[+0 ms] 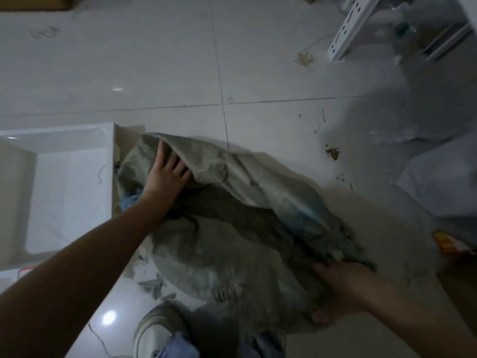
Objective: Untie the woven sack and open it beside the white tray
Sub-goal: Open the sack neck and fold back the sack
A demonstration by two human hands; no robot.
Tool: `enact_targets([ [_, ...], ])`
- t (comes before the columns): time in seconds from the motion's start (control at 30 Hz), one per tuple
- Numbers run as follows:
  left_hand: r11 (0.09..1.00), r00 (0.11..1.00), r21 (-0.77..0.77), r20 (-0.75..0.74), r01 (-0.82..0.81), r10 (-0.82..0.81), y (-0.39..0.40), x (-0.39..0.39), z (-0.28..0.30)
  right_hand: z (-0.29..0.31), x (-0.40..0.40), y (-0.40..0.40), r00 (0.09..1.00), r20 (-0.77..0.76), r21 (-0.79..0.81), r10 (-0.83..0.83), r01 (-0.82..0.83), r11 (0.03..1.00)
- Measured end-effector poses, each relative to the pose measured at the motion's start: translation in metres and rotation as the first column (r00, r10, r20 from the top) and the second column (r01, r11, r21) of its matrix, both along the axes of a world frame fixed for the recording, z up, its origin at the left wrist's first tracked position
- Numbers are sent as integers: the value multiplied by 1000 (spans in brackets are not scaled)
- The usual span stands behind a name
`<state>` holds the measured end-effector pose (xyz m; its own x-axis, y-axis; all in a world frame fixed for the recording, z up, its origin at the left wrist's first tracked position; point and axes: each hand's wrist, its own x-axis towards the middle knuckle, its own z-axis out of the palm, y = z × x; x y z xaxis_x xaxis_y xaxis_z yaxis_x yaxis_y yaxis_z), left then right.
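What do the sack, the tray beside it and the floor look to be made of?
Sack: woven plastic fabric by the look, grey-green, matte and dusty, with frayed edges and soft folds. White tray: probably glossy moulded plastic, given its rounded rim and highlights; enamel is possible. Floor: large glazed tiles with thin grout lines and lamp reflections.

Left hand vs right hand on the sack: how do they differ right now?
The left hand sits at the far end of the woven sack beside the white tray, fingers tucked under a raised fold; the right hand is at the near right edge. The left hand is lit and sharp, while the right is shadowed and blurred, so its grip is unclear. Both touch the sack's mouth edge.
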<state>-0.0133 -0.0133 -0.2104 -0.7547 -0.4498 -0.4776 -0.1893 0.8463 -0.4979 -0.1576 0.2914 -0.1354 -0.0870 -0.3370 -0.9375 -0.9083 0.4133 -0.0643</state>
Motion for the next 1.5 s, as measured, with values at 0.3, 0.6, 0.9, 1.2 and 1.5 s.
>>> enact_targets([
  [0.3, 988, 925, 140, -379, 66, -8, 67, -24, 33, 9, -5, -96, 826, -93, -850, -556, 224, 476],
  [0.6, 943, 940, 270, -328, 194, -99, 54, -123, 18, -29, -38, -105, 482, -205, -677, -852, 559, 479],
  [0.9, 851, 889, 510, -439, 128, 129, 11, -142, 10, -53, -89, -81, -516, 527, -67, -675, 767, -638],
  [1.2, 935, 795, 149, -578, 322, -182, 49, -97, 13, -40, -63, -98, 624, -252, -898, -740, 135, 419],
  [1.5, 903, 974, 374, 0, -210, 227, 59, 16, 0, -74, -12, -139, 899, -238, -299, 368, -428, 853],
])
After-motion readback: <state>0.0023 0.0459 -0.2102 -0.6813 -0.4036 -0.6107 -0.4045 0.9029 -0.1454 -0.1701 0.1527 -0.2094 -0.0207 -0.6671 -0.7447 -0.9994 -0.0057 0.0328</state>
